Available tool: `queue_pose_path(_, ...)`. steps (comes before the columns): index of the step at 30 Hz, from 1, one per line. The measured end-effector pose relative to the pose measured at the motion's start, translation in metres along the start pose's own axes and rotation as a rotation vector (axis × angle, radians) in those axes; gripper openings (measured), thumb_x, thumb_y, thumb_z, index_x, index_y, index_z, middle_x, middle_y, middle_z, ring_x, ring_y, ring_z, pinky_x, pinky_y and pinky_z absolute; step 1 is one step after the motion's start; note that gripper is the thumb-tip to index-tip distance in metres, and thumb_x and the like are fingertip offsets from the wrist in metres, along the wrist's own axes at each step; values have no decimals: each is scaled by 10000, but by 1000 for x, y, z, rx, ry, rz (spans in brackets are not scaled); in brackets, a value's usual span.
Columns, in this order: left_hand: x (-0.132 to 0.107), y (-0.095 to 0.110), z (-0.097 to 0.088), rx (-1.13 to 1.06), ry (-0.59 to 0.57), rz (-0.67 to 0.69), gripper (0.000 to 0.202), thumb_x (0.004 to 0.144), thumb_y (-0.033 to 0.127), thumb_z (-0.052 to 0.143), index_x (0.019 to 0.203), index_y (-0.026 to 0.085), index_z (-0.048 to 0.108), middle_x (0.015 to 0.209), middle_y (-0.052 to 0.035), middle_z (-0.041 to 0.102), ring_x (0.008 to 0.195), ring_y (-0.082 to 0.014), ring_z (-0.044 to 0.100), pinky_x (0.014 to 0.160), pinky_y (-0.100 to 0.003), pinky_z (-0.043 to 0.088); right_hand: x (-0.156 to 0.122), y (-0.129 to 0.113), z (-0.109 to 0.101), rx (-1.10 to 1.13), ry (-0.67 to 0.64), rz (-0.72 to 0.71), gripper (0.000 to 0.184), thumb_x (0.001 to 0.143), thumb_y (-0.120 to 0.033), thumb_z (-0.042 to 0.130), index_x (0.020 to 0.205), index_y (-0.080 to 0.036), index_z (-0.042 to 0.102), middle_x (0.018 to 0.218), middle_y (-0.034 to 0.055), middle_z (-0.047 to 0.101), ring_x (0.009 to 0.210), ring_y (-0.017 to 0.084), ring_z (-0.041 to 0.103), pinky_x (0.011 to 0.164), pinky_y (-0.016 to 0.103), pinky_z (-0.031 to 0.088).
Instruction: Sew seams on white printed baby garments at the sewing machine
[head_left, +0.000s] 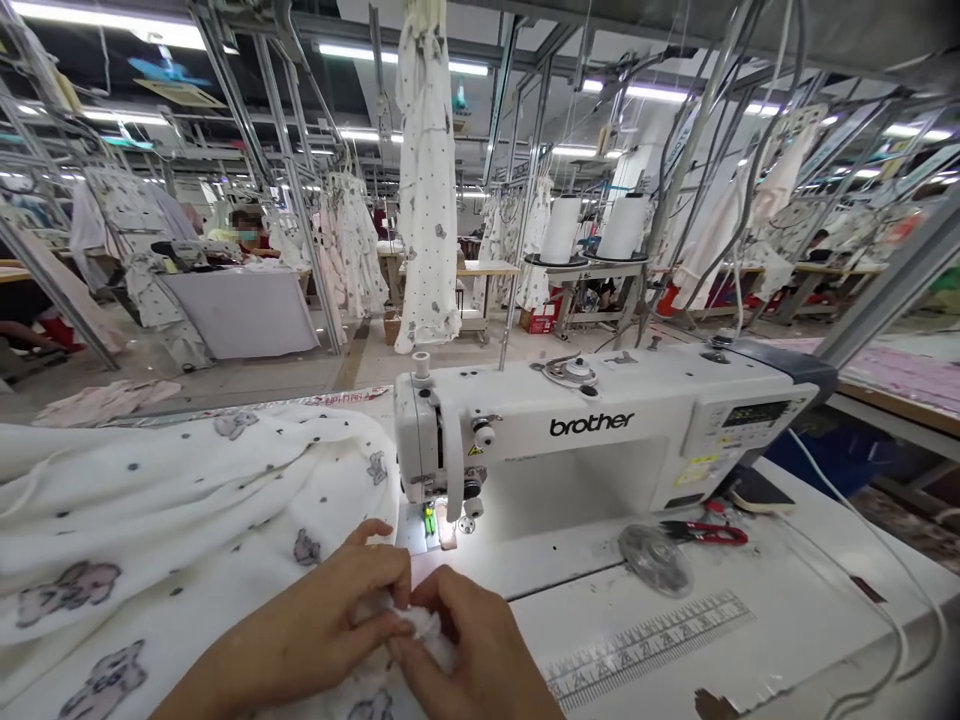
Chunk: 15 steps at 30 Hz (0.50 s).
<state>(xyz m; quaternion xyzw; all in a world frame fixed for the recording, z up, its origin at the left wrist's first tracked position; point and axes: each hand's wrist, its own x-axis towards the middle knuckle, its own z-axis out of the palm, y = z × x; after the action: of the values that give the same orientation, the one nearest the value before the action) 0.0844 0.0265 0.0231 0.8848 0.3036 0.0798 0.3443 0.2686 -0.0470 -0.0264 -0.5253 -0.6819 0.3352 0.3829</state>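
My left hand (322, 625) and my right hand (469, 645) pinch a small fold of white fabric (424, 632) between their fingertips. This fold belongs to a white cloth printed with grey animals and dots (150, 510), which lies heaped across the table's left side. Just above my hands stands the needle area of a white Brother industrial sewing machine (592, 430). Its presser foot with a green part (429, 520) touches neither hand and looks a short way from my fingers.
Red-handled snips (705, 533) and a clear round disc (656, 560) lie right of the machine, near a printed ruler scale (645, 645) on the white tabletop (810, 590). A cable runs along the right. Hanging garments, metal racks, thread cones (562, 230) and a seated co-worker (247, 232) stand beyond.
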Motion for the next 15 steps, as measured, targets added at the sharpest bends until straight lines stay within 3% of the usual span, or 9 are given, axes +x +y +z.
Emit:
queue_pose_path(2, -5, 1, -5, -37, 25, 12, 97, 946, 296, 497, 871, 233, 499, 941, 9, 585, 997, -189, 503, 1055, -334, 306, 0, 0, 0, 10, 36, 19, 119, 792, -213, 612, 909, -196, 600, 807, 7, 617, 736, 165, 566, 622, 213, 414)
queue_pose_path(4, -8, 4, -9, -63, 34, 37, 150, 958, 332, 484, 850, 228, 497, 926, -2, 577, 977, -196, 498, 946, -307, 379, -1, -1, -2, 23, 42, 36, 119, 759, -180, 593, 877, -188, 601, 764, -1, 597, 694, 152, 549, 588, 206, 394)
queue_pose_path(8, -10, 7, -10, -73, 32, 45, 136, 960, 312, 483, 856, 226, 498, 900, 3, 551, 930, -184, 493, 859, -279, 400, -2, 0, -6, 45, 25, 21, 161, 709, -144, 548, 854, -169, 613, 754, -5, 580, 642, 130, 524, 575, 205, 387)
queue_pose_path(12, -9, 7, -4, -146, 28, -31, 34, 895, 236, 568, 925, 235, 552, 973, 10, 562, 942, -171, 525, 838, -255, 416, -3, 14, -1, 21, 42, -57, 180, 692, -148, 543, 844, -175, 635, 713, -9, 571, 631, 135, 535, 581, 201, 408)
queue_pose_path(15, -5, 9, 0, -161, -9, -138, 362, 745, 178, 707, 1077, 281, 603, 1069, 16, 598, 986, -188, 555, 862, -262, 428, -6, 23, 4, -3, 90, -87, 177, 706, -166, 559, 858, -209, 639, 707, -16, 586, 620, 141, 551, 589, 198, 429)
